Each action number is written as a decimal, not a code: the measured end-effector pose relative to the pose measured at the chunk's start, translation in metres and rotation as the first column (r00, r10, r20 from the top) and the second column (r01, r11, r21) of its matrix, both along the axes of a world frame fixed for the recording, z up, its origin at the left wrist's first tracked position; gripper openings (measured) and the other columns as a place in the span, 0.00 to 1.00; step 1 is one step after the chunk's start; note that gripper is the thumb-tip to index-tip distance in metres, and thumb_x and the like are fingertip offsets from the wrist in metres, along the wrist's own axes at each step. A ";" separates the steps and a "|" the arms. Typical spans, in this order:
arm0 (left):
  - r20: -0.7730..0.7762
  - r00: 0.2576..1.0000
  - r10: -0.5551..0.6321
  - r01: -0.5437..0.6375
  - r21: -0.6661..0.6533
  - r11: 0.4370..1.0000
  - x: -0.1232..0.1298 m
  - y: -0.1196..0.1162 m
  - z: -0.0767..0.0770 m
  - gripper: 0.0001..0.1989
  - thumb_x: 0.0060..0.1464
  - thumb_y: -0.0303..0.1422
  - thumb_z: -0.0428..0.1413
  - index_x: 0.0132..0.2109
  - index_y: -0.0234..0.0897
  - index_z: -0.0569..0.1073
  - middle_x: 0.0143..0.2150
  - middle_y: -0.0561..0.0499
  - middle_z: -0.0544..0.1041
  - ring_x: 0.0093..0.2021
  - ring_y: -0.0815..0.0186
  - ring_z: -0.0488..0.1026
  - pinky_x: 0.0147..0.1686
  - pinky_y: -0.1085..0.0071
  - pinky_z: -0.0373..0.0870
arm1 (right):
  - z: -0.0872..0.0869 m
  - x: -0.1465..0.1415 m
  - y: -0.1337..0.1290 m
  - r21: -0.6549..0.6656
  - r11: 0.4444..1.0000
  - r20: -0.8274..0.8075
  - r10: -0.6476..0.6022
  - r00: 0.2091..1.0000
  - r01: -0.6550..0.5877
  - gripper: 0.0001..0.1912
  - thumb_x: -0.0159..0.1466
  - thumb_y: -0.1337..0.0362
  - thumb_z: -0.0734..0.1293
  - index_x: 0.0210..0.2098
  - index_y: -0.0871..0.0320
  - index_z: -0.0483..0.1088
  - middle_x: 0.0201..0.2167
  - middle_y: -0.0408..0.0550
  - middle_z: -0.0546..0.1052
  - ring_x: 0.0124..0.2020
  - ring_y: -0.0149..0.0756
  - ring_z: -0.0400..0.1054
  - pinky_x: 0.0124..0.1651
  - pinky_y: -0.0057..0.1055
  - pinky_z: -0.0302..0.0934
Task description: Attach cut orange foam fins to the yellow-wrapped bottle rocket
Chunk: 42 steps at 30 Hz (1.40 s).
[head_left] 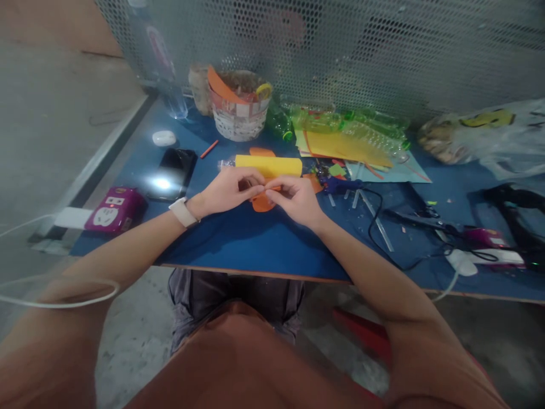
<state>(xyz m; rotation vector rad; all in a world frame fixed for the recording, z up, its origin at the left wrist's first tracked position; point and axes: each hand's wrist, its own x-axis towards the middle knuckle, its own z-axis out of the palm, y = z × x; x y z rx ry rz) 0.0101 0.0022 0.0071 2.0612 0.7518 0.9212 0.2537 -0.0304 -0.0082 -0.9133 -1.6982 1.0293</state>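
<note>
A clear plastic bottle wrapped in a yellow sheet (270, 165) lies on its side across the blue table. Orange cut pieces stick out at its far side (263, 151) and its near side. My left hand (232, 190) and my right hand (297, 199) meet in front of the yellow wrap, fingertips almost together. Both are closed in a pinch on the near orange piece (263, 203), which the fingers partly cover. To the right of the bottle, by my right hand, is a blue glue gun (340, 184) with a black cord.
A phone (181, 169) with a bright reflection, a white case (164, 138) and a purple socket block (114, 210) are on the left. Behind stand a woven basket (240, 122), green bottles (370, 133) and coloured sheets (332, 146). Glue sticks (377, 221) and cables lie on the right.
</note>
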 end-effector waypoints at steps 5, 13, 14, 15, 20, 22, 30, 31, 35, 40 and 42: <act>-0.001 1.000 -0.015 0.015 -0.036 0.999 0.000 0.000 0.000 0.09 0.69 0.38 0.68 0.46 0.37 0.86 0.36 0.47 0.89 0.33 0.66 0.83 0.36 0.71 0.78 | 0.000 0.000 -0.001 -0.003 1.000 0.044 -0.029 0.999 0.029 0.11 0.67 0.54 0.80 0.39 0.54 0.85 0.34 0.48 0.88 0.30 0.38 0.79 0.36 0.38 0.75; -0.024 1.000 0.011 -0.010 0.016 1.000 0.000 0.001 -0.002 0.07 0.68 0.37 0.67 0.46 0.37 0.86 0.37 0.48 0.89 0.34 0.66 0.84 0.37 0.70 0.78 | 0.001 -0.001 -0.002 -0.038 0.999 -0.017 -0.004 1.000 0.004 0.11 0.68 0.52 0.80 0.39 0.52 0.83 0.32 0.46 0.86 0.31 0.40 0.79 0.41 0.42 0.79; -0.039 0.999 0.003 -0.002 0.028 1.000 -0.001 0.001 -0.002 0.07 0.68 0.36 0.67 0.46 0.38 0.86 0.37 0.48 0.89 0.35 0.65 0.85 0.38 0.69 0.79 | 0.002 0.000 -0.002 -0.022 1.000 0.006 -0.004 1.000 0.005 0.11 0.68 0.52 0.80 0.39 0.52 0.83 0.33 0.47 0.87 0.32 0.40 0.79 0.41 0.42 0.79; -0.053 0.999 -0.002 0.004 0.038 0.999 -0.001 0.001 -0.002 0.06 0.68 0.35 0.67 0.47 0.38 0.85 0.38 0.49 0.90 0.36 0.65 0.86 0.40 0.69 0.79 | 0.002 0.000 -0.002 -0.007 1.000 0.030 -0.009 1.000 0.009 0.11 0.68 0.52 0.80 0.39 0.52 0.83 0.34 0.48 0.87 0.32 0.41 0.79 0.41 0.42 0.79; -0.077 0.997 -0.008 0.014 0.067 0.998 -0.002 0.001 -0.003 0.05 0.68 0.32 0.66 0.49 0.38 0.85 0.40 0.48 0.91 0.39 0.63 0.88 0.44 0.68 0.82 | 0.002 0.002 -0.001 0.039 0.999 0.100 -0.021 0.995 0.017 0.09 0.69 0.55 0.77 0.39 0.53 0.84 0.36 0.48 0.88 0.33 0.41 0.80 0.40 0.41 0.76; -0.076 0.997 -0.017 0.024 0.088 0.996 -0.002 0.001 -0.004 0.05 0.69 0.32 0.66 0.49 0.38 0.85 0.42 0.47 0.91 0.41 0.63 0.88 0.46 0.67 0.82 | 0.001 0.003 -0.001 0.058 0.998 0.110 -0.021 0.994 0.015 0.08 0.70 0.56 0.77 0.39 0.53 0.84 0.37 0.48 0.88 0.34 0.41 0.80 0.41 0.41 0.76; -0.134 0.991 -0.028 0.041 0.099 0.994 -0.002 0.001 -0.003 0.09 0.69 0.31 0.66 0.54 0.39 0.84 0.44 0.47 0.91 0.44 0.61 0.89 0.47 0.66 0.82 | 0.000 0.002 0.000 0.088 0.996 0.131 -0.041 0.991 0.030 0.09 0.69 0.54 0.77 0.39 0.52 0.84 0.38 0.49 0.89 0.35 0.42 0.81 0.42 0.41 0.78; -0.128 0.992 -0.020 0.033 0.100 0.994 -0.001 0.001 -0.003 0.09 0.69 0.30 0.66 0.54 0.39 0.84 0.43 0.47 0.91 0.43 0.61 0.89 0.47 0.67 0.81 | 0.000 0.001 0.000 0.089 0.996 0.125 -0.041 0.991 0.030 0.09 0.69 0.54 0.77 0.39 0.52 0.84 0.38 0.49 0.89 0.35 0.43 0.81 0.42 0.42 0.78; -0.078 0.997 -0.013 0.018 0.063 0.998 -0.001 0.000 -0.002 0.10 0.69 0.32 0.67 0.55 0.39 0.84 0.40 0.49 0.90 0.39 0.63 0.87 0.45 0.67 0.81 | -0.001 0.001 -0.001 0.046 0.998 0.082 -0.044 0.996 0.040 0.10 0.69 0.52 0.79 0.41 0.52 0.84 0.38 0.48 0.89 0.34 0.42 0.81 0.43 0.43 0.79; -0.045 0.997 -0.058 0.058 0.005 0.998 -0.002 0.001 -0.001 0.12 0.67 0.33 0.69 0.55 0.39 0.85 0.42 0.47 0.91 0.40 0.62 0.88 0.45 0.66 0.83 | 0.003 0.002 -0.002 0.037 0.999 0.093 0.001 0.996 -0.005 0.09 0.70 0.55 0.77 0.39 0.53 0.83 0.38 0.48 0.88 0.34 0.41 0.80 0.43 0.42 0.78; -0.031 0.998 -0.063 0.063 -0.008 0.998 -0.001 0.001 0.000 0.11 0.66 0.33 0.69 0.54 0.39 0.85 0.42 0.47 0.91 0.40 0.62 0.88 0.44 0.66 0.83 | 0.004 0.002 -0.002 0.054 0.998 0.106 0.010 0.994 -0.016 0.08 0.71 0.57 0.76 0.39 0.53 0.83 0.37 0.48 0.87 0.34 0.40 0.80 0.42 0.41 0.77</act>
